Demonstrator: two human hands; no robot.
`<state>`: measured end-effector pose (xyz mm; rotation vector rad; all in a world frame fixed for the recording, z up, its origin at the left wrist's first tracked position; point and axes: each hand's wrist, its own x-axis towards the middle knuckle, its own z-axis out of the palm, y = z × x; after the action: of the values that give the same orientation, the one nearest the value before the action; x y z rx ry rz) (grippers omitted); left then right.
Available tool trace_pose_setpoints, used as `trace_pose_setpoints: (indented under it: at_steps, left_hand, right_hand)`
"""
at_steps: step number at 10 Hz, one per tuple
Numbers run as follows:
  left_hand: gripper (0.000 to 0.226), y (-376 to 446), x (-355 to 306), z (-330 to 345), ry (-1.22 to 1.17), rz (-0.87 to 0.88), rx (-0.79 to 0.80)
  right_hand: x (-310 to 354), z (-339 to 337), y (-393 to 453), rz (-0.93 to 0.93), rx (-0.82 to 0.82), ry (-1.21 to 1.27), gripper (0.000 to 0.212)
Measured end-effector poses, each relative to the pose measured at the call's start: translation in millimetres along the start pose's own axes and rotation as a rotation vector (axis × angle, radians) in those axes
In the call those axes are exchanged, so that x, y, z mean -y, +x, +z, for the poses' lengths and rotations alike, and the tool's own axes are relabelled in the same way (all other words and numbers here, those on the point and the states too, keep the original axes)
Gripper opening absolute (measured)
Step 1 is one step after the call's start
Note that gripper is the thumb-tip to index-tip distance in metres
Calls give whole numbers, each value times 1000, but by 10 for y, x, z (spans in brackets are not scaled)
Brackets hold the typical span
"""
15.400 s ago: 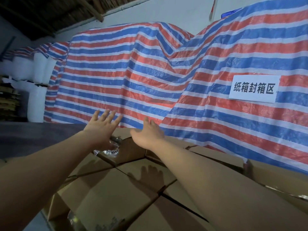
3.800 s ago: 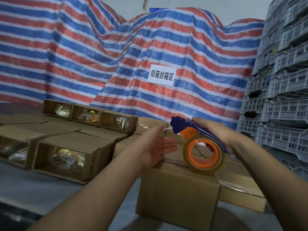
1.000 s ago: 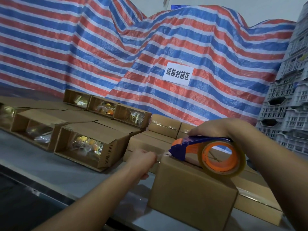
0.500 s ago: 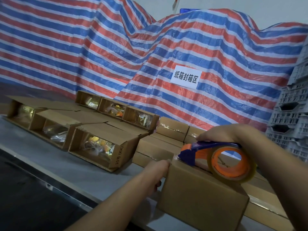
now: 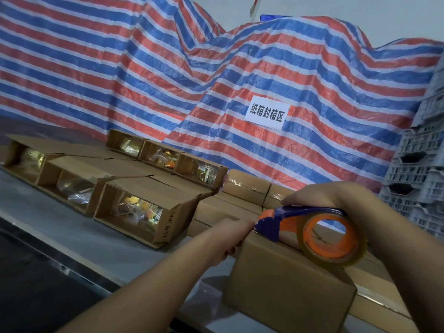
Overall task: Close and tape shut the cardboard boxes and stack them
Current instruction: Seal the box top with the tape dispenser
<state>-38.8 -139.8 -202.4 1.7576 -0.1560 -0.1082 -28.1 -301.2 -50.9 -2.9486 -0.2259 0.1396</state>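
Head view: the right hand grips the tape gun atop the near box, while the left hand, fingers curled, presses its end. Behind, sealed boxes lie flat; several open boxes remain untaped, nothing visibly stacked.

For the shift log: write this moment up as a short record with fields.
box in work: closed cardboard box at the table's near edge
tool: tape dispenser on the box's top
right hand: grips the dispenser from above
left hand: on the box's left end, by the dispenser's nose
unsealed: open boxes lying on their sides, left
backdrop: striped tarp with white sign
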Motion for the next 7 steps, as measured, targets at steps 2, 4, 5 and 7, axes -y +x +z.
trace_pose_setpoints:
  at_steps: [2, 4, 5, 7]
  left_hand:
    - [35, 22, 56, 4, -32, 3, 24]
    - [35, 17, -18, 13, 89, -34, -52]
    - [33, 34, -60, -9, 152, -25, -42]
    - [29, 4, -107, -52, 170, -29, 4]
  right_hand:
    - [1, 31, -19, -28, 27, -200, 36]
    - [-111, -26, 31, -43, 35, -41, 14]
    - [-126, -110, -68, 17, 142, 9, 31]
    - [-249, -185, -28, 36, 151, -77, 47]
